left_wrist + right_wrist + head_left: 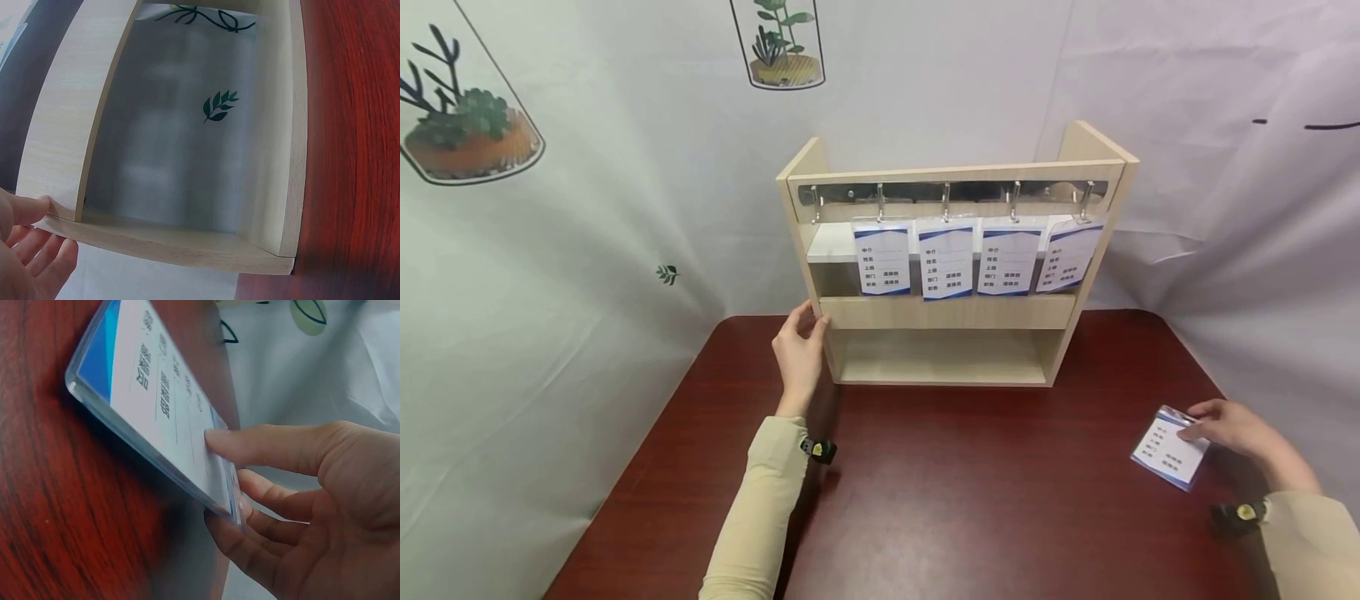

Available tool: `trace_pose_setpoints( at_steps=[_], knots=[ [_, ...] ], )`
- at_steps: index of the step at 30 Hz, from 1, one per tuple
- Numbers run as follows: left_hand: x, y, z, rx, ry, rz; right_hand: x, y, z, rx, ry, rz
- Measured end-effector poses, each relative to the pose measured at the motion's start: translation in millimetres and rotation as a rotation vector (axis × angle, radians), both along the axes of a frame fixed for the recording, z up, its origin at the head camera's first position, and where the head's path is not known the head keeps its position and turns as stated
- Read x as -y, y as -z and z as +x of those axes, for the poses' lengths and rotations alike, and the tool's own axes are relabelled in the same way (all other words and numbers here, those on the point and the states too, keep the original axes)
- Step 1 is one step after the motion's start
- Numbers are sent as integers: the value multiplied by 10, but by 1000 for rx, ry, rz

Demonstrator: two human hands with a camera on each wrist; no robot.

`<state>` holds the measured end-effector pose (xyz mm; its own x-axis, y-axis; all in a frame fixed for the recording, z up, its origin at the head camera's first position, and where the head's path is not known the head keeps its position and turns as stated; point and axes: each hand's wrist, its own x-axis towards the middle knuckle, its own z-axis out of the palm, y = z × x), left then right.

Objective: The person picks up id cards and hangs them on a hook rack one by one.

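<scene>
A pale wooden shelf rack (946,314) stands at the back of the table. My left hand (800,348) grips its left side panel, the thumb on the front face and the fingers round the outer edge, as the left wrist view shows near the wooden crossboard (69,112). At the right, my right hand (1236,429) pinches an ID badge in a clear plastic holder (1168,450). The right wrist view shows the thumb on the badge's printed face (169,394) and fingers beneath. The badge is tilted, with part of it above the tabletop.
A metal hook strip (913,192) runs across the rack's upper front. Several similar badges (946,262) hang from it, right of the leftmost hook (816,204); the rightmost badge (1070,257) hangs askew. The dark red table (962,483) meets white printed fabric (625,233) behind.
</scene>
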<state>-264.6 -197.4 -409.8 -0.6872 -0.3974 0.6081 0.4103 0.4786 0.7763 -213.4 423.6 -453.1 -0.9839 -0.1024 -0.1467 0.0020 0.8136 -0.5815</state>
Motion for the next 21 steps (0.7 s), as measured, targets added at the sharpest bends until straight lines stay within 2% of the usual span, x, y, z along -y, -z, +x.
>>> trace_pose_setpoints(
  at_steps=[9,16,21],
  knots=[
    [-5,-21,23,16,-6,-5,12,-141,59,-9,-51,-113],
    [-3,-22,12,21,-7,-5,62,-256,109,-102,-50,-71],
    [-3,-21,11,20,-6,6,118,-313,114,-114,-33,-90]
  ],
)
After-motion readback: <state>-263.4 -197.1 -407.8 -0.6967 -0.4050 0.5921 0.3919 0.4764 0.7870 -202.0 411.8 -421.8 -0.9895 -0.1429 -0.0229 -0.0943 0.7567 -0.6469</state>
